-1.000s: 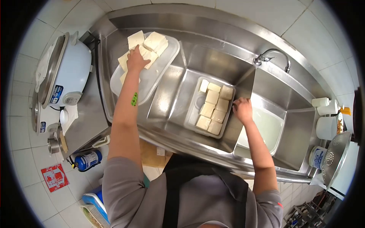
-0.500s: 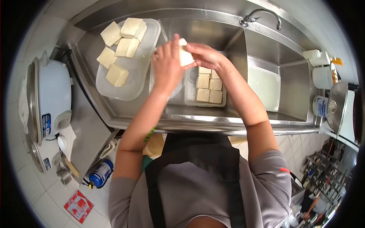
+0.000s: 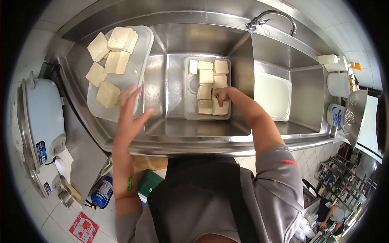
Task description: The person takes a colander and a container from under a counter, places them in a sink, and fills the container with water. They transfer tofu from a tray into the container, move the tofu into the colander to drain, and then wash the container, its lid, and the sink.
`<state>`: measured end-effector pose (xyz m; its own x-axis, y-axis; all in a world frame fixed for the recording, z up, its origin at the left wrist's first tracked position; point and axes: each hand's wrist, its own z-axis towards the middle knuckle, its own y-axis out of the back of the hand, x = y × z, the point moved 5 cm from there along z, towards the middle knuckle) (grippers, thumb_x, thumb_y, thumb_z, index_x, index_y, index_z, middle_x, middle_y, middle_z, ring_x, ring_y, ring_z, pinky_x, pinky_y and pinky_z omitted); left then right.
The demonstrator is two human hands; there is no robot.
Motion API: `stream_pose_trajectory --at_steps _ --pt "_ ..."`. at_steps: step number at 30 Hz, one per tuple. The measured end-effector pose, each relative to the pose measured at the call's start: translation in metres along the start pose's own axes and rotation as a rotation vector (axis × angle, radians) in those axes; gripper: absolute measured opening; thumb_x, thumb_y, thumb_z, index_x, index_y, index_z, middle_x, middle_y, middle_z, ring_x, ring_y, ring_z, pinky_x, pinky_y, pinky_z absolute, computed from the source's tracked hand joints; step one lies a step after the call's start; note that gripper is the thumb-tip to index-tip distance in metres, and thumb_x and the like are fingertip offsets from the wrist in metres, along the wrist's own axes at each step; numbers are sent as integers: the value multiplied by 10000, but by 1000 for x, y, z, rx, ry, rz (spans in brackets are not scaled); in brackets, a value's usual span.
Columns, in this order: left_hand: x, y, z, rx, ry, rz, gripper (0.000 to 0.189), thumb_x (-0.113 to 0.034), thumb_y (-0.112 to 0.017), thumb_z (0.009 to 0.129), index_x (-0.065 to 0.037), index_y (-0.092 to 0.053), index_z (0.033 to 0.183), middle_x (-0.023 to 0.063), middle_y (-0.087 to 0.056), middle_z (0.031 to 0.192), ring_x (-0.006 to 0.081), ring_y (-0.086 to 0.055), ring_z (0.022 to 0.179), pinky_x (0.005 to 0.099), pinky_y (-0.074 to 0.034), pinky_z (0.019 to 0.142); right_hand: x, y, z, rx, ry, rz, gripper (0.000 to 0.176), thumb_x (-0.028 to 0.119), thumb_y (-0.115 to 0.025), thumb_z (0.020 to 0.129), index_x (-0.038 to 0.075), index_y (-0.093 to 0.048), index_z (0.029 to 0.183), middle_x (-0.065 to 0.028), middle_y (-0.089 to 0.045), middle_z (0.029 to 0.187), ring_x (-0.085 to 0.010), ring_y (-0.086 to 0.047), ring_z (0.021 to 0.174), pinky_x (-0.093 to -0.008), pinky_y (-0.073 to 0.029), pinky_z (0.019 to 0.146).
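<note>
A clear tub (image 3: 188, 97) sits in the left sink basin and holds several pale tofu blocks (image 3: 206, 76) in rows. My right hand (image 3: 222, 95) reaches into the tub with its fingers on a tofu block (image 3: 221, 108) at the tub's near right corner. My left hand (image 3: 130, 115) hovers open with fingers spread over the near edge of a white tray (image 3: 142, 60). That tray rests on the sink's left drainboard and carries several loose tofu blocks (image 3: 107, 94).
A rice cooker (image 3: 40, 117) stands on the counter at far left. The right basin holds a tub of milky liquid (image 3: 272, 95) under the tap (image 3: 269, 17). White containers (image 3: 338, 83) and a perforated colander (image 3: 356, 113) stand at right. Another person (image 3: 330, 212) works at bottom right.
Both hands held a tofu block together above the tub. Now my right hand is down in the tub on a block, and my left hand has swung back left, empty, toward the tray.
</note>
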<state>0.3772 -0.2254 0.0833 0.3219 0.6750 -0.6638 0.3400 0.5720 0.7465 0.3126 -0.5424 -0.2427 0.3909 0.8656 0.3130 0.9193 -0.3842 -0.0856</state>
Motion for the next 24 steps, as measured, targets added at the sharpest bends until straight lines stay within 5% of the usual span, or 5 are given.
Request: stream_pose_trajectory --at_steps 5,7,18,20,24 --pt "37 46 -30 -239 282 -53 457 -180 -608 768 -87 -448 1186 93 -367 1265 227 -335 1188 370 -261 976 -49 -15 98 55 -144 -133 725 94 -701 591 100 -395 1248 -143 -326 1329 -286 -378 1174 -432 -345 913" --pt "55 52 -43 -334 396 -173 413 -168 -580 796 -100 -452 1184 70 -361 1274 201 -322 1201 362 -264 975 -56 -23 103 39 -253 -42 878 83 -729 555 75 -271 1305 -125 -335 1320 -287 -339 1202 -436 -323 938" --pt "139 75 -29 -431 420 114 411 -244 -616 772 -65 -499 1124 108 -400 1217 241 -384 1137 350 -330 916 -31 -43 99 -500 -124 -655 374 118 -513 794 51 -490 1161 -136 -408 1271 -280 -405 1158 -389 -373 907" --pt "164 73 -10 -384 386 295 672 -335 -661 709 20 -382 1207 198 -345 1260 308 -326 1181 373 -289 964 -28 -35 79 -687 -205 -479 362 104 -540 764 48 -521 1121 -115 -423 1263 -273 -421 1144 -386 -383 899" --pt "165 61 21 -232 457 316 1000 -441 -722 584 59 -214 1286 250 -271 1302 350 -244 1225 380 -234 1006 14 4 31 -583 -90 -536 402 203 -580 749 22 -528 1105 -145 -472 1206 -285 -467 1090 -374 -388 894"
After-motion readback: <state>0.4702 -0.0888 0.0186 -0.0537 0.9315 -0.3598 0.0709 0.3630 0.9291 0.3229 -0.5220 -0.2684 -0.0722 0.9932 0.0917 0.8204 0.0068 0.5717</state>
